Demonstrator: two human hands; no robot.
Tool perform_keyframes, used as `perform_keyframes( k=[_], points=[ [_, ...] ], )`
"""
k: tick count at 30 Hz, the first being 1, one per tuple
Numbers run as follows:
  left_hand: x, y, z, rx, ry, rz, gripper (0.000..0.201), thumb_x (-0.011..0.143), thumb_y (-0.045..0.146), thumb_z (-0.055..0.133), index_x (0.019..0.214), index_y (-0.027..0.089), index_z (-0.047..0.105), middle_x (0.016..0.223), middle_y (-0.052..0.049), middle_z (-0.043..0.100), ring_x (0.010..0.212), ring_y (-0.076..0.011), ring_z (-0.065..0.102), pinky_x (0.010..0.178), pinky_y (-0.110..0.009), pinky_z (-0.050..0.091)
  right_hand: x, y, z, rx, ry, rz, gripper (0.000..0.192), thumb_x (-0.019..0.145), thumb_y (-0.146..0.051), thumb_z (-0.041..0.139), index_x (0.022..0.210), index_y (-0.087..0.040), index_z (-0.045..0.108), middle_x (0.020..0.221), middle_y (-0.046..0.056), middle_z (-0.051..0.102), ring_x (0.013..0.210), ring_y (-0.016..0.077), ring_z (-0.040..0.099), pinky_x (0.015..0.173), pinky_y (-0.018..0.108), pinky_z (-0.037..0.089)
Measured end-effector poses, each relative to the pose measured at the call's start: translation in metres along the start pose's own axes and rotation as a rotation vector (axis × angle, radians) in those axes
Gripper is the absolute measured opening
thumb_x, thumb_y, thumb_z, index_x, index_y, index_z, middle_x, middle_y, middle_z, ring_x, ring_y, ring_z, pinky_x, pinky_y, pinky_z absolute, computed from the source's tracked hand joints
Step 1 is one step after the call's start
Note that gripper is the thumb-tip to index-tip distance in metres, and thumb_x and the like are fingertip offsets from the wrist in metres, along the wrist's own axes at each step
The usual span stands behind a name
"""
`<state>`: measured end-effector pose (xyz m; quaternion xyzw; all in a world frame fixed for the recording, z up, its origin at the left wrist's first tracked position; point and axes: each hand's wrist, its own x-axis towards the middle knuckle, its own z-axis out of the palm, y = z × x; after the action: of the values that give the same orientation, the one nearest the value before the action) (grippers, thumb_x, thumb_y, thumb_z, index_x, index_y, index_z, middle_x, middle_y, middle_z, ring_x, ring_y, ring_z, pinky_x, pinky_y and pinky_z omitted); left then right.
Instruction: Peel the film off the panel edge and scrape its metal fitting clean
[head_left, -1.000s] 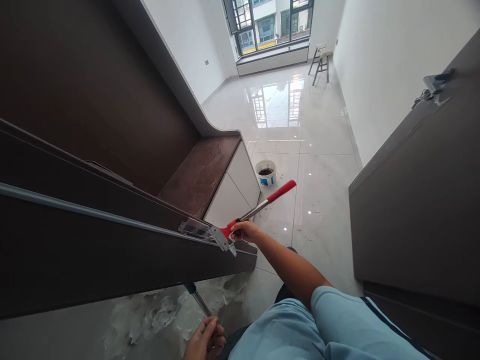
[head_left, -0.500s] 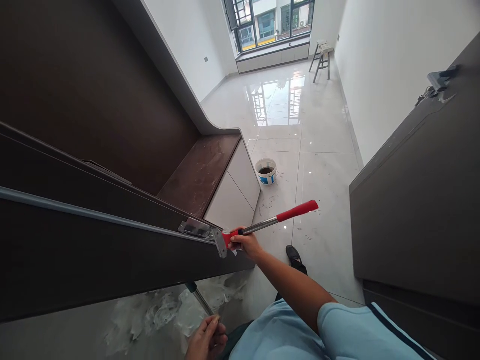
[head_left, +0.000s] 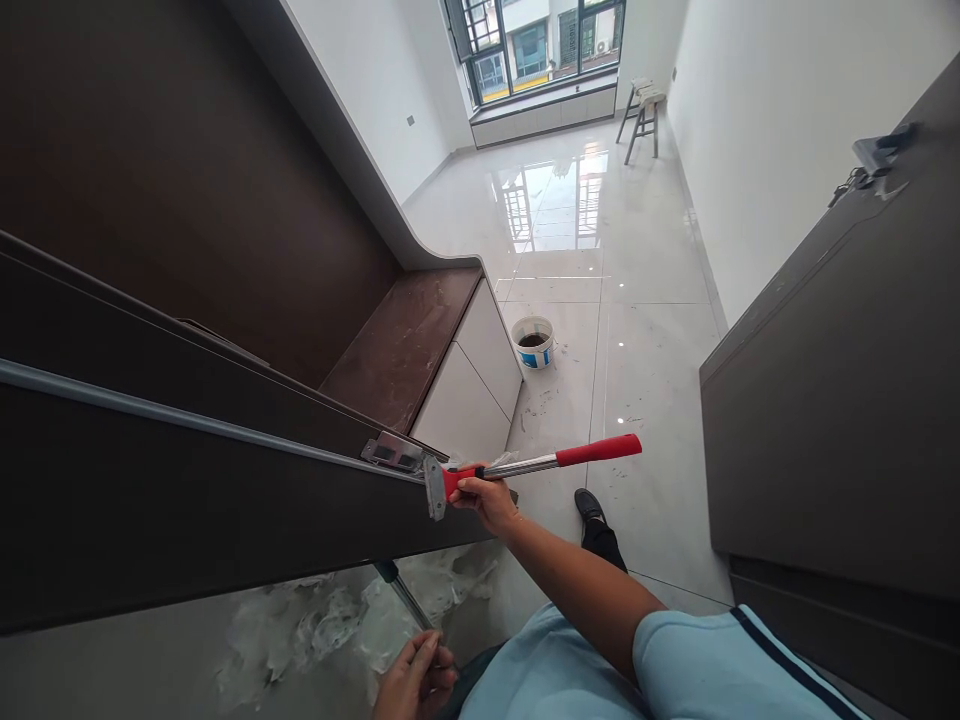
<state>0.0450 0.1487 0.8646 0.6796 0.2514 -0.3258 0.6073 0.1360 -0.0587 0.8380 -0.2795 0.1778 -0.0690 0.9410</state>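
Observation:
My right hand (head_left: 486, 497) grips a long scraper (head_left: 525, 465) near its head; the tool has a red head, a steel shaft and a red grip pointing right. Its metal blade (head_left: 434, 487) rests against the end of a dark brown panel (head_left: 225, 510) that carries a silver rail (head_left: 187, 425) and a metal bracket (head_left: 394, 452). My left hand (head_left: 415, 680), low in the view, is closed around a dark-tipped metal rod (head_left: 401, 595) under the panel.
Crumpled clear plastic film (head_left: 330, 625) lies on the glossy tiled floor. A white bucket (head_left: 533, 342) stands by a low white cabinet (head_left: 465, 385). A dark cabinet (head_left: 832, 400) rises at the right, a stool (head_left: 641, 110) stands near the far window, and my shoe (head_left: 589, 506) shows below.
The scraper's handle has swung down and to the right, from pointing toward the bucket to nearly level. Its blade has turned against the panel end. My left hand stays on the rod.

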Motion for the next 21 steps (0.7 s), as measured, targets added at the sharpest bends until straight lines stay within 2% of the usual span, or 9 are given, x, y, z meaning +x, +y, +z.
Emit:
perform_keyframes(
  k=[3,6,8,13,21],
  points=[
    [0.002,0.007,-0.001,0.01,-0.039,-0.073,0.047,0.057,0.047,0.079,0.085,0.016,0.057,0.071,-0.005,0.065,0.061,-0.0177,0.062,0.059,-0.028,0.049,-0.003,0.007,0.001,0.033,0.027,-0.012,0.03,0.057,-0.023,0.073,0.082,-0.014,0.058,0.054,-0.001,0.062,0.053,0.0151,0.063,0.05,0.023,0.054],
    [0.006,0.012,-0.001,0.012,-0.099,-0.138,0.056,0.05,0.048,0.083,0.086,0.016,0.055,0.071,-0.005,0.065,0.063,-0.0181,0.062,0.061,-0.029,0.05,-0.005,0.012,0.002,0.052,0.042,-0.002,0.029,0.058,-0.023,0.073,0.082,-0.015,0.058,0.055,-0.002,0.062,0.054,0.0147,0.064,0.051,0.023,0.055],
    [0.008,0.011,-0.001,0.004,-0.108,-0.113,0.06,0.048,0.052,0.083,0.086,0.016,0.054,0.069,-0.004,0.064,0.061,-0.0166,0.061,0.06,-0.028,0.049,-0.004,0.01,0.001,0.053,0.033,0.02,0.03,0.058,-0.022,0.073,0.083,-0.015,0.058,0.056,-0.002,0.062,0.054,0.015,0.064,0.05,0.023,0.054],
    [0.005,0.007,0.005,0.038,-0.039,-0.019,0.052,0.055,0.053,0.078,0.084,0.017,0.055,0.068,-0.003,0.063,0.059,-0.0158,0.06,0.058,-0.027,0.047,0.003,-0.001,-0.002,0.027,0.011,0.082,0.027,0.058,-0.019,0.072,0.081,-0.013,0.058,0.054,-0.001,0.061,0.053,0.0163,0.064,0.047,0.023,0.054],
    [0.004,0.01,0.011,0.056,-0.047,-0.013,0.051,0.057,0.053,0.077,0.085,0.016,0.054,0.069,-0.003,0.063,0.058,-0.0149,0.059,0.058,-0.026,0.046,0.001,0.0,0.0,0.058,0.031,0.099,0.026,0.058,-0.018,0.072,0.08,-0.013,0.058,0.055,0.0,0.062,0.053,0.0156,0.064,0.048,0.023,0.054]
  ],
)
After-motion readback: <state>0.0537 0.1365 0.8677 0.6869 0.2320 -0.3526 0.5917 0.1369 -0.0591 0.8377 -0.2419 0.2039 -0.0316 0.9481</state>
